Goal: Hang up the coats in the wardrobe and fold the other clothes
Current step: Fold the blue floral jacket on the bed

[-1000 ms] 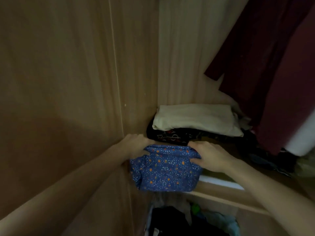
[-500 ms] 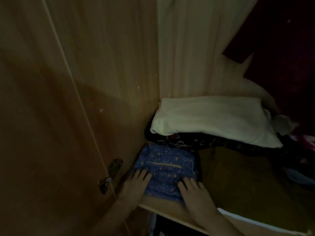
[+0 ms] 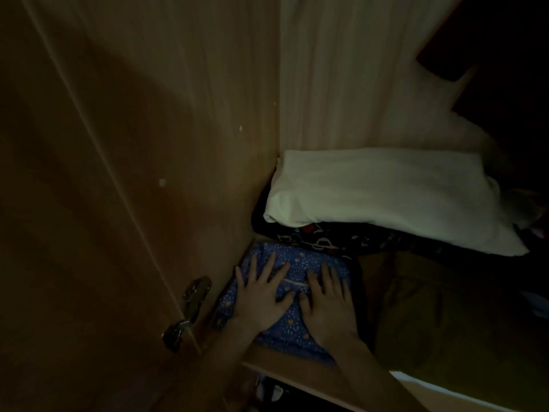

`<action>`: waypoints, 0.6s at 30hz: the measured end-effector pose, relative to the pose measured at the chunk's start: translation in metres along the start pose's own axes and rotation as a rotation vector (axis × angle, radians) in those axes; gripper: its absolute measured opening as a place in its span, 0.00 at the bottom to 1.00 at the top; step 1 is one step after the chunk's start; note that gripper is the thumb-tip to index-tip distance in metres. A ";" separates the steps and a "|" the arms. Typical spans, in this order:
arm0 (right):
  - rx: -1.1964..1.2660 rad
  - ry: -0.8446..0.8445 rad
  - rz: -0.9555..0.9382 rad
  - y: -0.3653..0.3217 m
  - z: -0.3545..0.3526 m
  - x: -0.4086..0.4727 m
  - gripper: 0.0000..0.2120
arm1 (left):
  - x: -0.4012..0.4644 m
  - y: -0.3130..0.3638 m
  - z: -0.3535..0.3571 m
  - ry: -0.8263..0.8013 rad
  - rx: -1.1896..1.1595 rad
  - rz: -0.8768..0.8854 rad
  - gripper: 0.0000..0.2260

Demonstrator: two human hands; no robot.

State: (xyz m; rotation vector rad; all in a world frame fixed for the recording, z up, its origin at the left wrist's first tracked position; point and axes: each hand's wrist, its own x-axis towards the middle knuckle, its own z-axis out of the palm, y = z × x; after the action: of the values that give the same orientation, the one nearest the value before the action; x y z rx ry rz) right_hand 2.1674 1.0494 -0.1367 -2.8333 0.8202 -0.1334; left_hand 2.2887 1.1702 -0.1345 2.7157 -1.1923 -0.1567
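Head view, flat fingers (image 3: pixel 269 270) on soft folded cloth (image 3: pixel 297 264)

Both forearms run out of the bottom edge. The left hand (image 3: pixel 261 295) and right hand (image 3: pixel 326 304) lie flat on the blue cloth (image 3: pixel 297 263) and cover most of its middle. The dark patterned garment (image 3: pixel 320 240) shows only as a strip under the white fold (image 3: pixel 386 197); its full extent cannot be told. The dark hanging garment (image 3: pixel 505 69) is lost in shadow and cut by the right and top edges. Past the white fold's right end the clutter is too dim to name. Below the shelf (image 3: pixel 297 373) the contents are mostly hidden. The hinge (image 3: pixel 190 307) is blurred.
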 end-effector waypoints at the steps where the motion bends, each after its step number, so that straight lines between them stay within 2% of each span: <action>1: -0.003 -0.004 0.041 -0.001 0.004 0.002 0.33 | 0.006 -0.002 0.001 -0.017 -0.028 0.011 0.29; 7: -0.030 0.048 0.124 -0.005 0.019 0.006 0.31 | 0.012 -0.010 0.014 -0.052 -0.074 -0.015 0.30; 13: -0.011 -0.052 0.114 -0.004 0.014 0.009 0.37 | 0.012 -0.008 0.020 -0.015 -0.042 -0.047 0.31; 18: 0.018 -0.166 0.114 -0.005 0.003 0.014 0.33 | 0.014 -0.004 0.011 -0.067 -0.046 -0.066 0.30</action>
State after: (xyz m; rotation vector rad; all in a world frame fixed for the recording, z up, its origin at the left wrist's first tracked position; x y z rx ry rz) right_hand 2.1821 1.0464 -0.1378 -2.7269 0.9347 0.1082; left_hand 2.2987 1.1613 -0.1461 2.7313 -1.1025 -0.2827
